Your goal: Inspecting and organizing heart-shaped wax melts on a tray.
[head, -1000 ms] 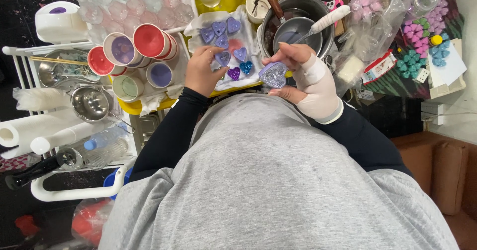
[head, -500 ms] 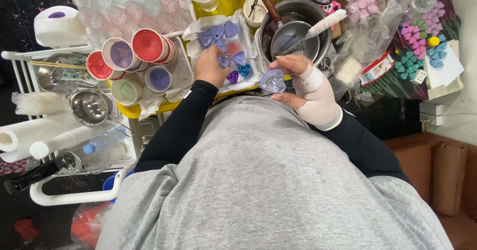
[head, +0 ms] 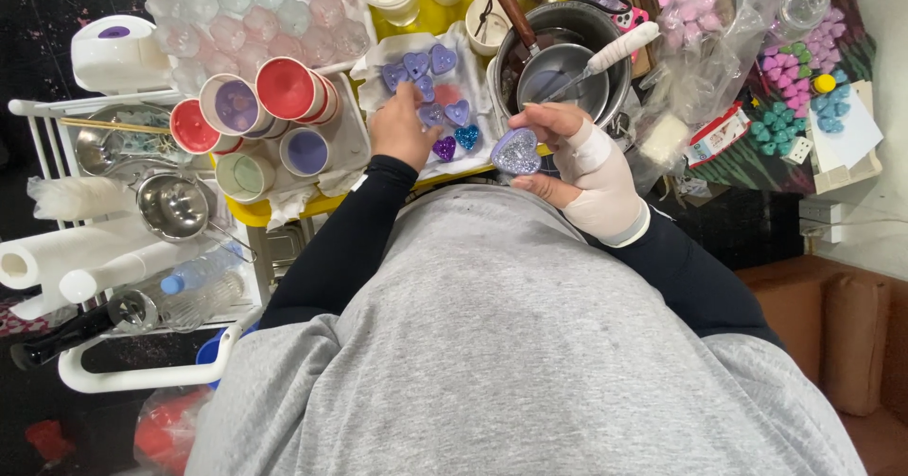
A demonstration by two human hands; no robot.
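My right hand [head: 577, 159], wrapped in a pale bandage over the wrist and palm, is lifted in front of my chest, just off the near edge of the yellow table [head: 430, 17], with the fingers curled and the thumb underneath. It pinches a heart-shaped piece [head: 516, 152] upright between fingertips and thumb, so its face is turned up toward me. That heart is pale lilac, thickly speckled with silver glitter, with a smooth lighter rim running round its outline and its point aimed down toward my grey shirt. My left hand [head: 399, 131] reaches forward, black sleeve down to the wrist, palm down with the fingers loosely bent, resting on the white cloth [head: 378, 60] that lies across the near part of the table. Its fingertips touch the cluster of small hearts [head: 437, 88] laid out there, in purples and lilacs with one blue and one deep violet nearest me; I cannot tell whether it grips one or only touches them. Left of the cloth stand round cups [head: 255, 107] with red rims, holding lilac, red and pale green. Beyond my right hand sits a dark pot [head: 605, 27] with a steel bowl [head: 558, 79] inside it and a white-handled tool [head: 619, 49] leaning over its rim.
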